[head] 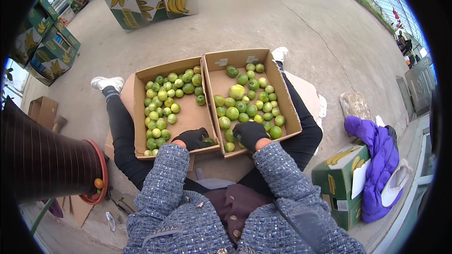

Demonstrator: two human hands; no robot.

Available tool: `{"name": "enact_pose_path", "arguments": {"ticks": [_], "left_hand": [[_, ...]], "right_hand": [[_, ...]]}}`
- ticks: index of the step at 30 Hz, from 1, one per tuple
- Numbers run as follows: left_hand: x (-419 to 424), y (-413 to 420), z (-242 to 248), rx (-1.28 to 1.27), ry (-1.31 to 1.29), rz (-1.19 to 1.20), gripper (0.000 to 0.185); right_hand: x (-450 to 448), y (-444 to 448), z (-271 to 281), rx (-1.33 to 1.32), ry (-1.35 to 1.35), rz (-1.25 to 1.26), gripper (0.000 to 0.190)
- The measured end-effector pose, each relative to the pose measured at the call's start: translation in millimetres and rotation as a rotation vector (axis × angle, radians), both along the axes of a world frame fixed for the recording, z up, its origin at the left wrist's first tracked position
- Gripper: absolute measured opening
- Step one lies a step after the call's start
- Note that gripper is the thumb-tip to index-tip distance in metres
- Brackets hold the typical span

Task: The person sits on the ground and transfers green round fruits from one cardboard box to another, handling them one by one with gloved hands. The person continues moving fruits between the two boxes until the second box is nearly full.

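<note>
Two shallow cardboard boxes lie side by side between my outstretched legs. In the left box (194, 113), green tomatoes (161, 95) line the left side and the far end, with bare cardboard towards the near right. My left hand (190, 139), in a black glove, is at that box's near right corner, its curled fingers against a green tomato (208, 141); whether it grips it is unclear. More green and yellowish tomatoes (241, 107) are spread over the right box (233, 55). My gloved right hand (250, 135) reaches down among them near the front wall, its fingertips hidden.
Banana cartons (148, 0) are stacked beyond the boxes, more (54, 51) at far left. A large dark planter (53, 158) in a red saucer (102, 169) is close on the left. On the right, a purple jacket (379, 173) and a white shoe (395, 183) lie by a carton (339, 183).
</note>
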State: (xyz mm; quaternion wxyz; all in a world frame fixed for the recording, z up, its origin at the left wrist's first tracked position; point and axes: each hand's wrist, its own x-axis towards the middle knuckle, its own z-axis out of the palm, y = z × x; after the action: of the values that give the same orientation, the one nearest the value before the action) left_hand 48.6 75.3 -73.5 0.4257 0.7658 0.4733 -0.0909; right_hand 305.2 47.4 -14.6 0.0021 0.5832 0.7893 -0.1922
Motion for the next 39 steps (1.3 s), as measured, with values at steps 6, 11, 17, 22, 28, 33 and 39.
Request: {"name": "enact_pose_path", "arguments": {"ticks": [6, 11, 17, 22, 28, 33, 39], "left_hand": [[3.0, -7.4, 22.2, 0.139, -0.063, 0.181, 0.052], [-5.3, -9.4, 18.3, 0.2, -0.581, 0.636, 0.043], [4.8, -15.4, 65.2, -0.236, -1.123, 0.674, 0.032], [6.3, -10.6, 93.9, -0.127, -0.964, 0.73, 0.027], [-29.8, 6.7, 61.8, 0.673, 0.001, 0.538, 0.032], [-42.5, 4.3, 30.4, 0.567, 0.351, 0.556, 0.039], [-33.9, 12.4, 23.5, 0.485, 0.431, 0.628, 0.039]], "right_hand": [[1.5, 3.3, -8.4, 0.028, 0.066, 0.016, 0.016], [-3.3, 1.6, 19.1, 0.149, 0.467, -0.163, 0.013], [-41.1, 5.5, 55.8, 0.144, 0.621, 0.272, 0.063], [-40.3, 33.4, 53.7, 0.201, 0.758, 0.252, 0.057], [-28.1, 123.3, 37.1, 0.519, 0.628, -0.228, 0.059], [-24.4, 158.6, -30.7, 0.583, 0.269, -0.265, 0.059], [-21.2, 155.1, -48.1, 0.528, -0.028, -0.259, 0.048]]}}
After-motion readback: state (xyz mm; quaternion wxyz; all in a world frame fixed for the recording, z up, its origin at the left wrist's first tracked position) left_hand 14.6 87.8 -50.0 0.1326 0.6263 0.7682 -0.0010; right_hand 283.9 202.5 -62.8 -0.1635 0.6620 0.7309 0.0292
